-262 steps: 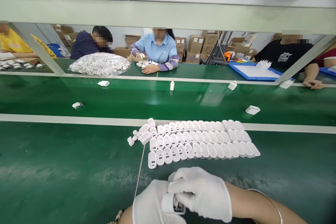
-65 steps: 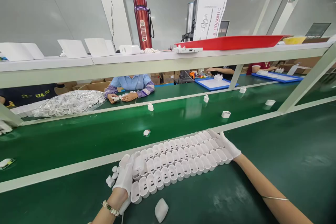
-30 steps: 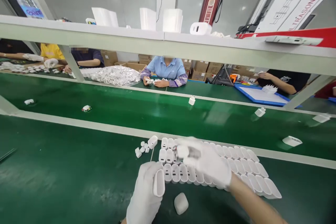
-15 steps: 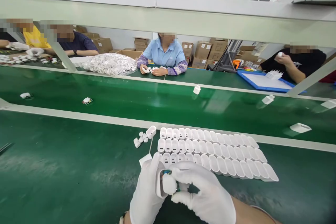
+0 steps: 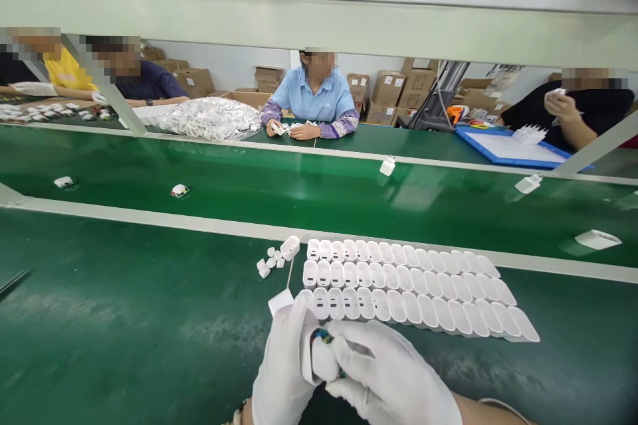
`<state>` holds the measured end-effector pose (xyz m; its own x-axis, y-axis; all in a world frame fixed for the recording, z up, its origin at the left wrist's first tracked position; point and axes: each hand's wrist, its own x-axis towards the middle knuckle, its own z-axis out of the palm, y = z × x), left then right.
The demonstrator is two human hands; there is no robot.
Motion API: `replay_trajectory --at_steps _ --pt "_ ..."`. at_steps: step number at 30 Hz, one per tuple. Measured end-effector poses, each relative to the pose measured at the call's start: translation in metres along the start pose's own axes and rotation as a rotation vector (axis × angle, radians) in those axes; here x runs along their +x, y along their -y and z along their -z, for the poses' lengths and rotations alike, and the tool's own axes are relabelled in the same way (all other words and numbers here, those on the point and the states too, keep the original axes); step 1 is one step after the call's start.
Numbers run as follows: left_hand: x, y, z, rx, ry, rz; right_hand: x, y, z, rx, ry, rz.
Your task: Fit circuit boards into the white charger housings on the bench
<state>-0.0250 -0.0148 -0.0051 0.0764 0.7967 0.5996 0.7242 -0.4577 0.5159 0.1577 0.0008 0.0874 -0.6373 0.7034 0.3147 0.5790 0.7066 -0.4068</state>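
My gloved left hand (image 5: 280, 368) is wrapped around a white plastic charger housing (image 5: 306, 353), its open end turned to the right. My gloved right hand (image 5: 393, 372) pinches a small circuit board (image 5: 325, 362) with a white block on it, partly inside that housing's mouth. Fingers hide how deep the board sits. Just beyond my hands stand three rows of white open-topped housings (image 5: 379, 274). A white piece (image 5: 280, 303) lies beside my left fingertips. Farther off are another housing (image 5: 290, 248) and several small white blocks (image 5: 270, 260).
A green conveyor belt (image 5: 279, 196) carries boards and white charger pieces past the table. Across it sit several people; one in blue (image 5: 319, 99) handles white parts beside a clear bag of parts (image 5: 212, 118). A blue-edged tray (image 5: 518, 146) is at right. An overhead shelf beam (image 5: 299, 20) spans the view.
The board appears a little deeper in the housing, and my right fingers have shifted against it. Pieces on the belt have moved right. The person at right has raised a hand.
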Motion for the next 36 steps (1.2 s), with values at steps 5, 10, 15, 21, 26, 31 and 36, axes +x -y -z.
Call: replay_trajectory --at_steps 5,10,15,21,26,31,36 --pt "-0.005 -0.003 -0.001 -0.052 0.036 0.029 0.002 0.006 -0.004 -0.101 0.046 0.008" --pt "-0.002 -0.009 0.005 -0.213 0.114 0.167 -0.001 0.008 -0.011 -0.152 -0.078 0.007" --pt "0.015 -0.020 0.017 -0.486 0.273 0.256 0.002 0.007 -0.010 0.004 -0.074 0.031" --pt "0.025 -0.032 0.020 -0.669 0.576 0.349 0.005 -0.012 -0.002 0.542 -0.050 -0.186" --pt "0.018 -0.029 0.017 -0.432 0.780 0.431 0.008 -0.026 -0.005 0.738 0.223 -0.247" --pt "0.016 -0.031 0.018 -0.460 0.848 0.402 0.010 -0.015 -0.001 0.618 0.338 -0.266" --pt "0.015 -0.031 0.012 -0.459 0.792 0.362 0.011 -0.006 0.002 0.336 0.358 -0.300"
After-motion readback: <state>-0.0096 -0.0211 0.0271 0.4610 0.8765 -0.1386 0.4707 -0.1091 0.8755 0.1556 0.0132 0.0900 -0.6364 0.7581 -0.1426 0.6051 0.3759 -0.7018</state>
